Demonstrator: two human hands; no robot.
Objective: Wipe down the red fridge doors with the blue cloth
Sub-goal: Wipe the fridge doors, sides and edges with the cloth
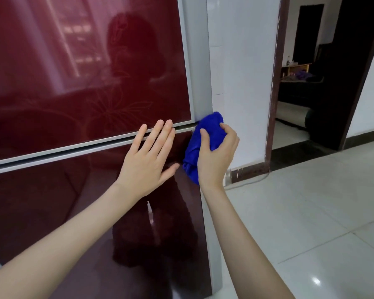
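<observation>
The glossy red fridge fills the left of the view, with an upper door (pixel 73 72) and a darker lower door (pixel 52 212) split by a silver seam. My left hand (pixel 148 160) lies flat with straight fingers on the top of the lower door, fingertips at the seam. My right hand (pixel 217 155) grips the bunched blue cloth (pixel 205 134) and holds it against the fridge's right edge at the seam between the doors.
The fridge's grey side panel (pixel 200 61) meets a white wall (pixel 242 72). A dark-framed doorway (pixel 311 83) opens to another room at the right. Pale glossy floor tiles (pixel 311 223) spread to the right, with a cable along the skirting.
</observation>
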